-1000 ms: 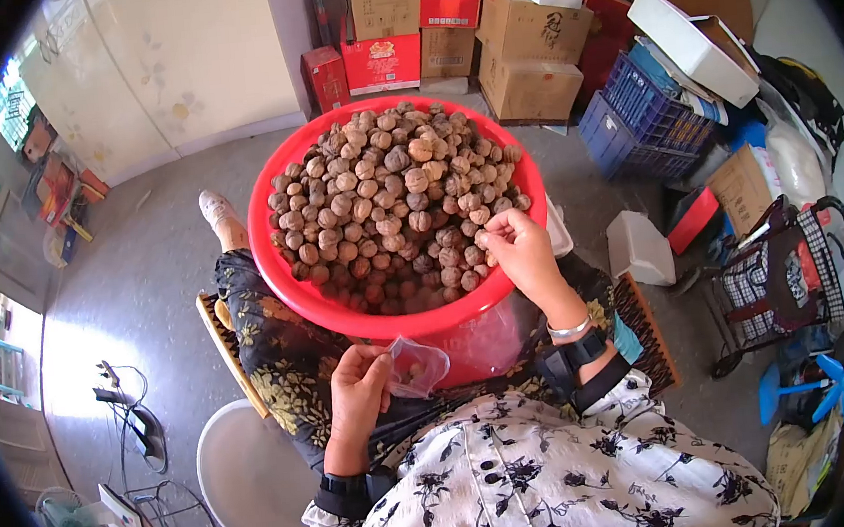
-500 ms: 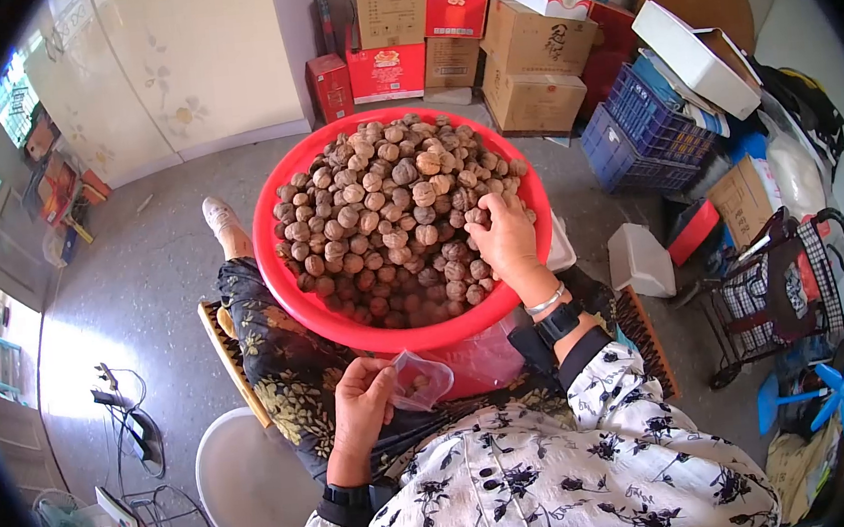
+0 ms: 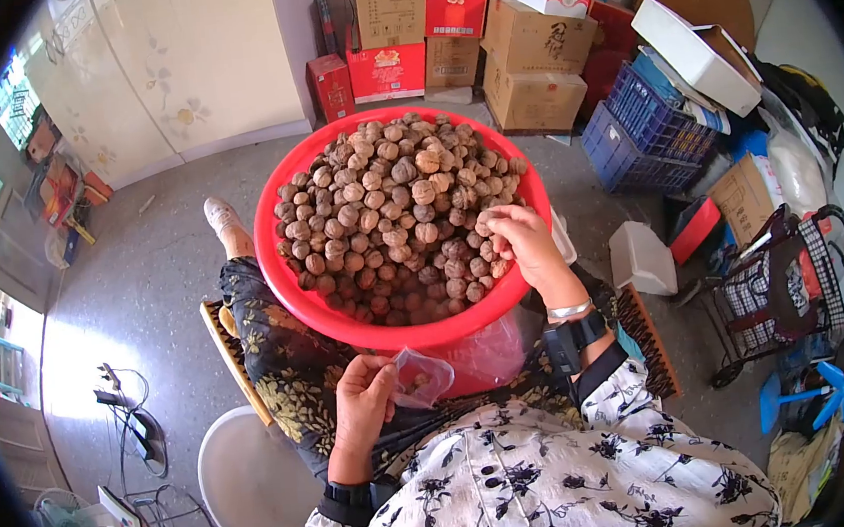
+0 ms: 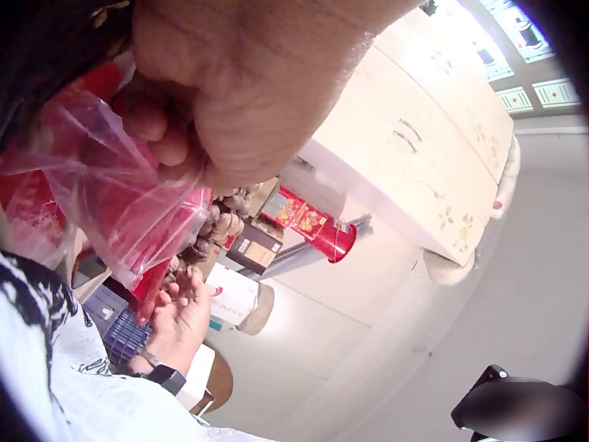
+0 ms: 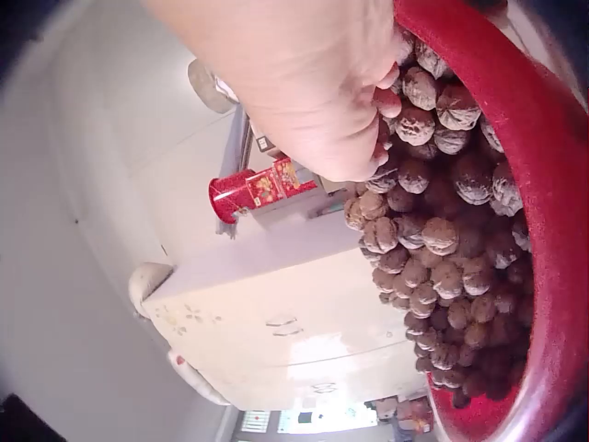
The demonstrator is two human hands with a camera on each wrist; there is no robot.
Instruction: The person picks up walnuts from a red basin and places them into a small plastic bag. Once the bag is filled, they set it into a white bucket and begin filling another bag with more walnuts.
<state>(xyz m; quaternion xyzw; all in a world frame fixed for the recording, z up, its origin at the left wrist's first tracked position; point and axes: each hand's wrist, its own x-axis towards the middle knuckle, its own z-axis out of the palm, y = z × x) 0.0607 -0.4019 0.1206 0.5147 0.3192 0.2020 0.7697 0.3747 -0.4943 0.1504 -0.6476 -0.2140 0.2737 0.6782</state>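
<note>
One walnut (image 3: pixel 485 226) (it seems) is gripped by the right hand (image 3: pixel 528 241); the left hand (image 3: pixel 361 397) pinches a bag (image 3: pixel 424 376).

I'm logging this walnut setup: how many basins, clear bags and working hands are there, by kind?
Round red plastic basin heaped with walnuts: 1
Small clear plastic bag: 1
Bare hands, left hand and right hand: 2
Total: 4
</note>
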